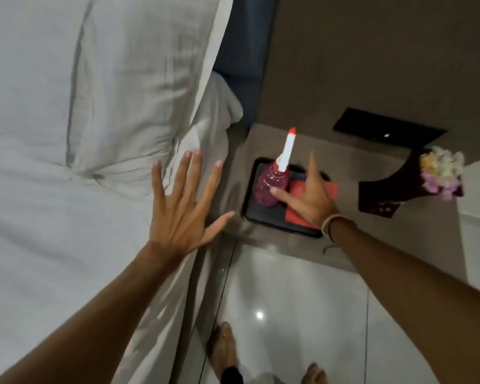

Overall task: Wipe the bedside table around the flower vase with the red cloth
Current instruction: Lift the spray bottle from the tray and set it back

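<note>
The red cloth (299,202) lies folded on a dark tray (263,217) on the table (288,250), directly under the right hand (311,200) (fingers spread, gripping nothing). The left hand (183,206) hovers open beside the bed (67,134). The vase (408,184) stands right of the tray.

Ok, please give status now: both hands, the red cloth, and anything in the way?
Left hand open, empty, over the bed edge. Right hand spread on red cloth, not gripped. Cloth in black tray; pink spray bottle beside it. Flower vase apart, right.
</note>
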Demonstrator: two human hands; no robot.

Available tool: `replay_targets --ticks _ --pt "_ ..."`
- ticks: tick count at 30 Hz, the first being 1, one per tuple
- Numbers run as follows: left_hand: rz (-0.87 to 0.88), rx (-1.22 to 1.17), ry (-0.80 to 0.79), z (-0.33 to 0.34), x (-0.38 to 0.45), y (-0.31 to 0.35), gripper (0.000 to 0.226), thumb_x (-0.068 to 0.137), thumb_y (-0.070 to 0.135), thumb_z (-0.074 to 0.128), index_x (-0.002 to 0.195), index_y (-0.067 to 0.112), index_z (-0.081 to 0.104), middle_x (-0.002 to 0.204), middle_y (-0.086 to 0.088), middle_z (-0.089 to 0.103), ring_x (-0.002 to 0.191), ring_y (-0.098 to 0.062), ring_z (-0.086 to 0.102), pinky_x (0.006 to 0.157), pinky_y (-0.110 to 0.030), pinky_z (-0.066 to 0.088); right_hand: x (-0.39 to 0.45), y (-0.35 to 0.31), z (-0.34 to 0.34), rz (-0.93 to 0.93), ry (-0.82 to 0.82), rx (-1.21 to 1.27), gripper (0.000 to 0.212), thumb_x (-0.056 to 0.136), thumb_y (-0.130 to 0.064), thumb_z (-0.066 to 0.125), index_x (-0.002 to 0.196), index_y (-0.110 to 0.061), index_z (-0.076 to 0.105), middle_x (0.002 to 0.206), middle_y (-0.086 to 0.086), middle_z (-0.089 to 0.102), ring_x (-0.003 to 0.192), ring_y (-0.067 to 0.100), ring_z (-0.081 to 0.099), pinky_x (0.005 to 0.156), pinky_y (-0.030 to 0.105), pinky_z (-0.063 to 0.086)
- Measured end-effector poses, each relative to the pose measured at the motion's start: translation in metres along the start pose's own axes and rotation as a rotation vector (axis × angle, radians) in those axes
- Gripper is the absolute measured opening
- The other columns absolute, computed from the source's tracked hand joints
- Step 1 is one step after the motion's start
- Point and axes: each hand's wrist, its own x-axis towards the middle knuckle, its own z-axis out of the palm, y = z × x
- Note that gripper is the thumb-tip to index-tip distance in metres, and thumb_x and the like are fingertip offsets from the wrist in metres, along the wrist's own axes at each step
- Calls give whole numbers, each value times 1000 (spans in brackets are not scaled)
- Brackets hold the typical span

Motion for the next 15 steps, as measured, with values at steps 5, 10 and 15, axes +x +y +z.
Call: replay_targets --ticks 5,10,15 --pt "65 -41 30 15 17 5 91 93 79 23 164 22 14 171 -20 17 159 -35 16 120 -73 21 45 -36 41 -19 261 315 121 72 -52 85 161 -21 9 148 3 49 127 4 46 111 31 36" --pt "54 0 4 22 17 0 90 95 76 24 164 20 16 171 -20 18 159 -36 18 121 -73 20 49 -53 44 4 580 464 31 96 -33 65 119 -15 59 86 -5 61 90 36 64 86 55 55" --pt "72 56 29 16 15 14 83 99 68 32 162 14 25 165 -24 32 155 -39 28 118 -75 23 -17 -31 14 -60 790 552 11 95 -40 62 105 -37 61 85 -22 69 78 2 72 84 32 63"
